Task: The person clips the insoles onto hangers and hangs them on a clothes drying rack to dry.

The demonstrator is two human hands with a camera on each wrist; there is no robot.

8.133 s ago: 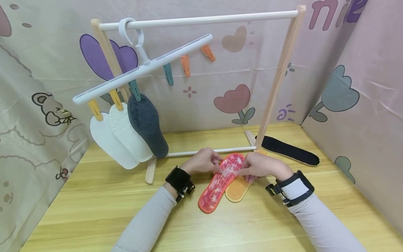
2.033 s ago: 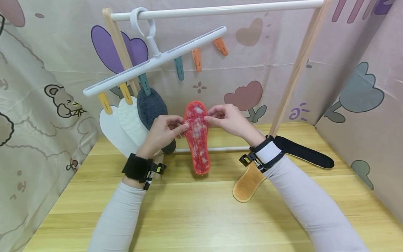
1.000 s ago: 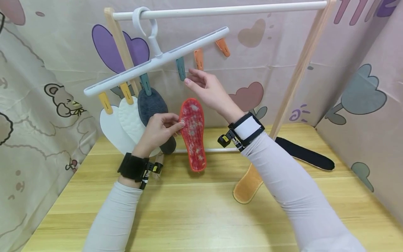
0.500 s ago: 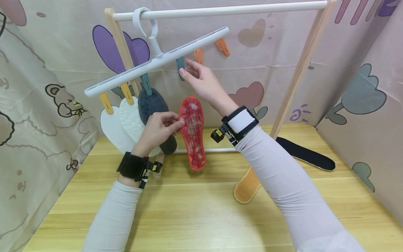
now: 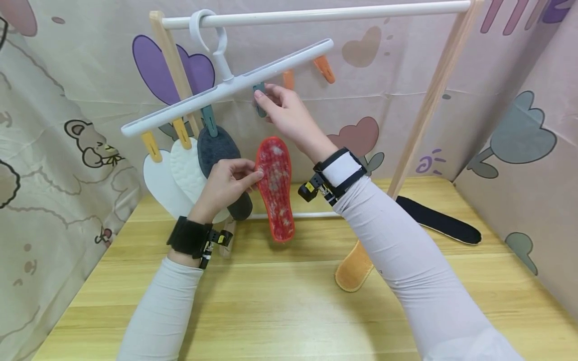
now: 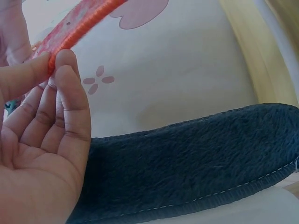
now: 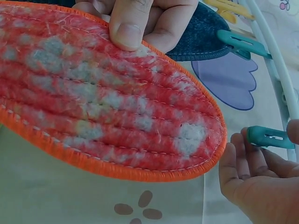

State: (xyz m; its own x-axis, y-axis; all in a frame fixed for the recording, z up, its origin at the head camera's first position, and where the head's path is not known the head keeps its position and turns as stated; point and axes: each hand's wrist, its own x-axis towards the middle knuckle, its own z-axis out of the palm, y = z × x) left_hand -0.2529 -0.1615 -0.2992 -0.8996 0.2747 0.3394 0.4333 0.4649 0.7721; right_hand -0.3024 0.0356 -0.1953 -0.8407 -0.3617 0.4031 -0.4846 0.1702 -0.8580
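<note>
Red insole (image 5: 274, 188) hangs nearly upright above the bench (image 5: 289, 316), its edge pinched by the left hand (image 5: 226, 184). Under the right sleeve (image 5: 397, 250) lies an orange insole (image 5: 353, 269). Farther up, the right hand (image 5: 286, 110) has thumb and fingers clamped on a teal clip (image 7: 257, 135) below the hanger (image 5: 280, 66).

Lettering: lower ends of large pink and purple letters (image 5: 512, 17) on printed cloth (image 5: 397, 115), above and well right of right hand (image 5: 289, 113); cut by frame top, no sure reading. Yellow label (image 5: 309, 186) below right hand, another (image 5: 222, 239) below left hand (image 5: 228, 183); both too small to read.
</note>
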